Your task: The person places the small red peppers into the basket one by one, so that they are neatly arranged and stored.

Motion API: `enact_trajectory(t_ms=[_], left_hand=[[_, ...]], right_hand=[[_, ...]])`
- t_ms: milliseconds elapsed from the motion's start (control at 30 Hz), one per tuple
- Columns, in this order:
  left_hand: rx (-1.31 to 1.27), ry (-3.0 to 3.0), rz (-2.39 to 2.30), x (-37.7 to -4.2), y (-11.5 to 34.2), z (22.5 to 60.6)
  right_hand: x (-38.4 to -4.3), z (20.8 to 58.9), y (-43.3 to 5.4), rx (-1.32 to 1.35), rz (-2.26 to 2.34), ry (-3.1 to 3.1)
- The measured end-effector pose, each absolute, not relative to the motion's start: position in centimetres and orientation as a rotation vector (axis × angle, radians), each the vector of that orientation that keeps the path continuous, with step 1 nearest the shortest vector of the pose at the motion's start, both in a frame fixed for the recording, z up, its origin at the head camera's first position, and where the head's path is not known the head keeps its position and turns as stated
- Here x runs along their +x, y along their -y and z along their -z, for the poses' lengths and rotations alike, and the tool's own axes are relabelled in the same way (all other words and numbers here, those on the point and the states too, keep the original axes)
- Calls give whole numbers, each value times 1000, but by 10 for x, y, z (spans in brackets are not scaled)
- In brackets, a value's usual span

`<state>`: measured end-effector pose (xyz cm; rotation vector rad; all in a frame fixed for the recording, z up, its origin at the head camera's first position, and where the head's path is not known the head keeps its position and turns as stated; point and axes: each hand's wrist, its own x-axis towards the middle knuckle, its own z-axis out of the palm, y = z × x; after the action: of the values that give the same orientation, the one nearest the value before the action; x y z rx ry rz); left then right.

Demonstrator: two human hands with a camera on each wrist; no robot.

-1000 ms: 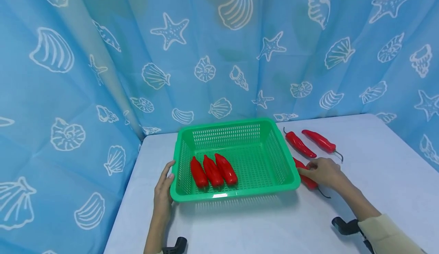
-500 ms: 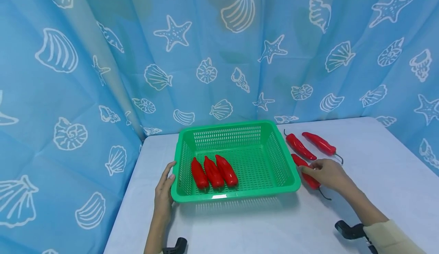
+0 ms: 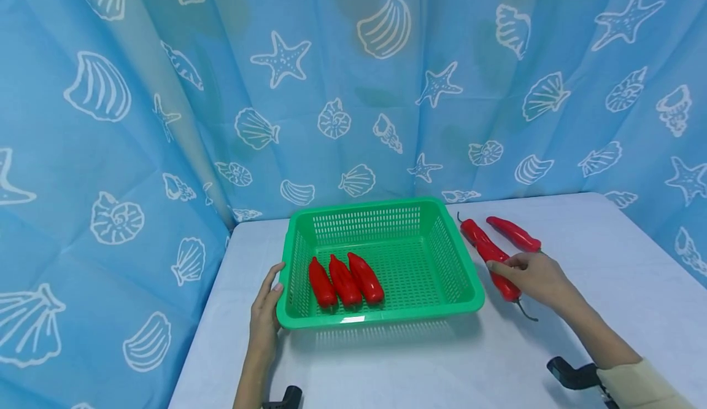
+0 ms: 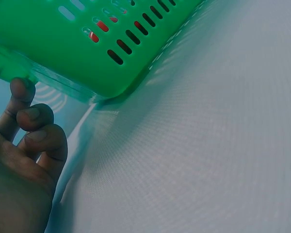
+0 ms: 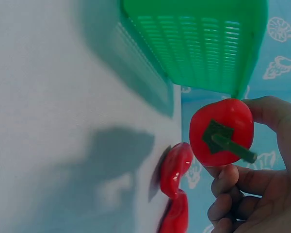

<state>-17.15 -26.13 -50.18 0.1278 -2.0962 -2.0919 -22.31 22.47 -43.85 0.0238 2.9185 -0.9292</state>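
Observation:
A red chili pepper point(image 3: 505, 287) with a thin curved stem is pinched between the thumb and fingers of my right hand point(image 3: 540, 279). In the right wrist view this pepper point(image 5: 203, 124) hangs above the tabletop, its stem end towards the camera. My left hand point(image 3: 264, 317) holds the left rim of a green plastic basket point(image 3: 381, 320); in the left wrist view one fingertip reaches the underside of the rim point(image 4: 7, 63), and the other visible fingers curl loosely. Three red peppers point(image 3: 345, 281) lie side by side in the basket's left half.
Two more chili peppers lie right of the basket: one point(image 3: 471, 229) close to its side, partly overlapped by the held pepper, the other point(image 3: 513, 233) farther right. A white cloth point(image 3: 397, 372) covers the table. Behind hangs a blue seashell-print curtain point(image 3: 309, 139).
My right hand has raised the pepper and drawn it slightly right, away from the basket's side. The left hand stays at the rim. The head view has tilted a little upward.

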Motion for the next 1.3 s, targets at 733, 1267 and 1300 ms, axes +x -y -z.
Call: enact_trajectory(t_ms=[733,1267,1300], left_hand=[[102,2074,2096,-171,262,504],[98,2078,2097,-171,263,504],[94,2077,2098,-172,263,504]], right_hand=[[-222,406,-212,-52,992,-2940],[-225,393,-182,-130,992,-2976],[-225,392,-180,-130,989,-2977]])
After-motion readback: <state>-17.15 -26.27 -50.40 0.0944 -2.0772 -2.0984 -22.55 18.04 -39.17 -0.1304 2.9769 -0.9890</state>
